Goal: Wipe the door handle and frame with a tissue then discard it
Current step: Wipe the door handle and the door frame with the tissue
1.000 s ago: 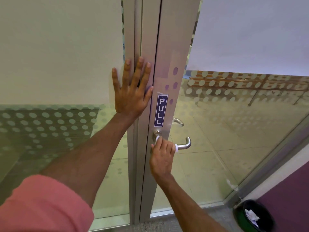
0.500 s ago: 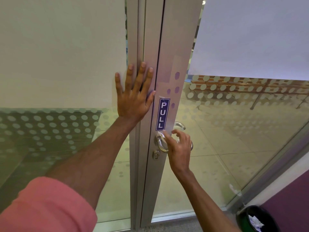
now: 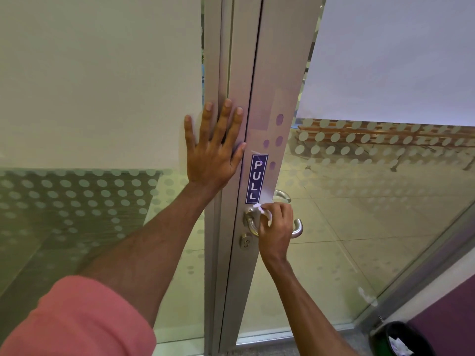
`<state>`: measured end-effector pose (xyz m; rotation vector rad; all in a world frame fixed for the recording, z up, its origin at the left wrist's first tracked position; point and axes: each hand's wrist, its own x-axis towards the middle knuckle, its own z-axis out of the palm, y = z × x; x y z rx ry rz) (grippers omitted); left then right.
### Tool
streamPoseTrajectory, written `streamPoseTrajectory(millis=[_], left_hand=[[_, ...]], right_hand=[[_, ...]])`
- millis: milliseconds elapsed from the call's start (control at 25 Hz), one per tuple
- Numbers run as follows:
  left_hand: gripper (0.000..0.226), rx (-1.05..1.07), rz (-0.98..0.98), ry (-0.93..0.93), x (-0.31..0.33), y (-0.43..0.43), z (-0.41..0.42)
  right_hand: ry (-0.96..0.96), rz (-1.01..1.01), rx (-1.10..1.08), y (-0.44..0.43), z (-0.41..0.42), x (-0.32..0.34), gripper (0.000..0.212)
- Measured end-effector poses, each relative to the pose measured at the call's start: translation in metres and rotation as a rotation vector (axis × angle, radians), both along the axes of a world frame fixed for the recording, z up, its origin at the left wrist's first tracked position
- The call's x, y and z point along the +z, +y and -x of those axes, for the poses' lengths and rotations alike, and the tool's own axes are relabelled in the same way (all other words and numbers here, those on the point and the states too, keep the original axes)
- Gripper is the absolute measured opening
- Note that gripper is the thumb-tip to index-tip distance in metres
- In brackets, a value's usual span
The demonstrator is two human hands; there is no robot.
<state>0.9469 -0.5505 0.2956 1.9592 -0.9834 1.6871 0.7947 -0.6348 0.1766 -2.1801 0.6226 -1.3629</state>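
Note:
A silver lever door handle [image 3: 297, 228] sits on the grey metal door frame [image 3: 272, 73], under a blue PULL sticker [image 3: 255, 179]. My right hand [image 3: 276, 228] is closed around a crumpled white tissue [image 3: 264, 211] and presses it on the handle's round base near the frame; the hand hides most of the lever. My left hand [image 3: 214, 150] lies flat with fingers spread on the fixed frame post to the left, holding nothing. A keyhole [image 3: 245, 241] shows just below the handle.
Frosted, dotted glass panels [image 3: 372, 201] flank the frame on both sides. A black bin [image 3: 401, 340] with white paper in it stands on the floor at the lower right, next to a purple wall [image 3: 452, 317].
My right hand with the tissue has shifted along the handle, from the lever's grip toward its base at the frame. My left hand stays flat on the post.

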Motion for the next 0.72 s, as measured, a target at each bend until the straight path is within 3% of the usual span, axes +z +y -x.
streamPoseTrajectory(millis=[160, 320, 440, 520, 720], left_hand=[[0.067, -0.003, 0.0, -0.001, 0.001, 0.001, 0.0], [0.066, 0.009, -0.004, 0.0, 0.002, 0.001, 0.002], [0.066, 0.029, -0.007, 0.009, 0.003, 0.003, 0.003], [0.063, 0.038, -0.012, 0.012, 0.004, 0.003, 0.005], [0.062, 0.042, -0.02, 0.013, 0.004, 0.003, 0.005]], right_hand=[[0.175, 0.087, 0.081, 0.011, -0.004, -0.003, 0.028], [0.199, 0.136, 0.111, 0.009, 0.0, -0.004, 0.021], [0.355, 0.279, 0.113, 0.016, -0.004, -0.004, 0.025], [0.418, 0.236, 0.173, 0.017, -0.005, -0.004, 0.031], [0.287, 0.128, 0.076, 0.012, -0.003, -0.004, 0.028]])
